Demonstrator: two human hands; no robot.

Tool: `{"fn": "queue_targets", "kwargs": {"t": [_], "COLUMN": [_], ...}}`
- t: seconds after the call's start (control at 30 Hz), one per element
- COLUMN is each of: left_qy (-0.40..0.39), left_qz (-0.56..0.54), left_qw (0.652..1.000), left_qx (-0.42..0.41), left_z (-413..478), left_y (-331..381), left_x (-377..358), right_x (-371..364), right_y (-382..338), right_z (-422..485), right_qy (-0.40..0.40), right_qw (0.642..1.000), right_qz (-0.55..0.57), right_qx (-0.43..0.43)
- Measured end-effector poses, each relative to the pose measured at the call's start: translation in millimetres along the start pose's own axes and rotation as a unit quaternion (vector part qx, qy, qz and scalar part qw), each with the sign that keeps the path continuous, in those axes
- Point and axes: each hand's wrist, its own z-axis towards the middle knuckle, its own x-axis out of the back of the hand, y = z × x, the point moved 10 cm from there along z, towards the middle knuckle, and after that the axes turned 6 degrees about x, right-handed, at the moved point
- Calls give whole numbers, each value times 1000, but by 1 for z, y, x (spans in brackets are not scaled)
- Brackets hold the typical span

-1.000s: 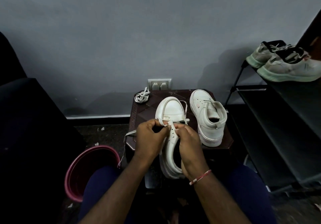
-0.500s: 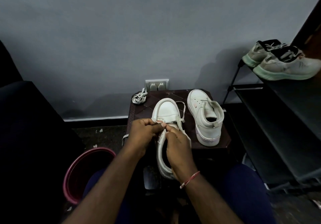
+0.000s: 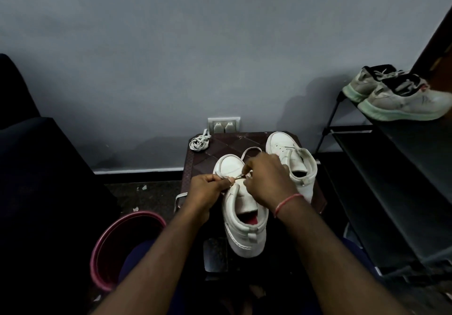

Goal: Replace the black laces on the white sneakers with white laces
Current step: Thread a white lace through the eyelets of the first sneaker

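A white sneaker (image 3: 242, 226) lies on the dark brown stool (image 3: 205, 158), heel toward me, toe toward the wall. My left hand (image 3: 208, 187) pinches its left eyelet flap beside the toe. My right hand (image 3: 266, 180) pinches the white lace (image 3: 249, 150), which loops out beyond the toe cap. Another end of the lace hangs off the stool's left edge. The second white sneaker (image 3: 293, 163) stands to the right with no lace visible. A coiled white lace (image 3: 199, 143) lies at the stool's far left corner.
A maroon bucket (image 3: 115, 246) stands on the floor at lower left. A black shoe rack (image 3: 391, 180) at right carries a pair of grey-white sneakers (image 3: 401, 99). A wall socket (image 3: 223, 125) sits behind the stool. Dark furniture fills the left side.
The sneaker has turned upright so its opening faces me. My right hand has moved up from the sneaker's side to the toe end and holds the lace there.
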Motion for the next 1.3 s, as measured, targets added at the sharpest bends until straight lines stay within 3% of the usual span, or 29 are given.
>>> {"fn": "queue_targets", "kwargs": {"t": [0.1,0.4,0.77,1.0,1.2,1.3], "left_qy": [-10,7,17,-11,-4,39], "left_qz": [20,1,41,84,150,173], "left_qw": [1000,1000,998,996,989,984], "left_qx": [-1,-30,-52,3,-4,-28], "left_z": [2,4,4,1,3,4], "left_y": [0,-2,5,9,15,18], "left_x": [0,4,4,-7,-5,1], "right_x": [-32,-41,-40,-34,-28,2], "right_y": [4,9,0,-6,2,1], "right_z": [12,20,18,14,15,14], "right_qy": [-63,20,15,25,86,192], "right_qw": [998,997,999,997,987,964], "right_qz": [22,76,39,72,127,146], "right_qx": [0,-4,15,29,38,111]}}
